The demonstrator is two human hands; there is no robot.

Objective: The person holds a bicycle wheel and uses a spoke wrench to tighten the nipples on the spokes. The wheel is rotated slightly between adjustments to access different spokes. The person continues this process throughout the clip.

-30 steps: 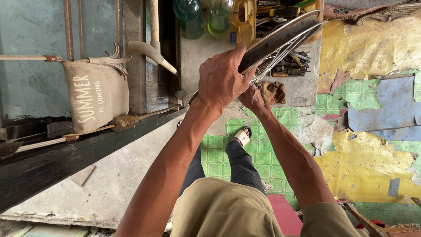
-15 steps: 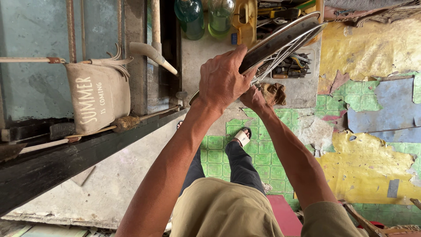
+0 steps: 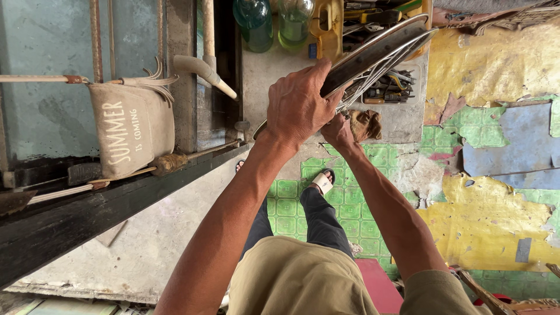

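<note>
My left hand (image 3: 300, 105) clamps the wheel rim (image 3: 373, 55), steadying it. My right hand (image 3: 338, 129) pinches among the spokes (image 3: 373, 79), apparently gripping one.

A shiny silver wheel rim (image 3: 373, 55) with thin silver spokes is seen. Green patterned floor tiles (image 3: 291, 204) are bordered by peeling yellow and blue patches. A beige cloth bag (image 3: 131, 131) is lettered in white. Dark trousers (image 3: 318, 224), a khaki shirt (image 3: 297, 280) and green-tinted bottles (image 3: 256, 23) are shown.

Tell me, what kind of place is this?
Probably a small bicycle repair spot: the left hand grips a spoked wheel rim, a tray of hand tools lies beyond it, and the floor is worn and patched.
</note>
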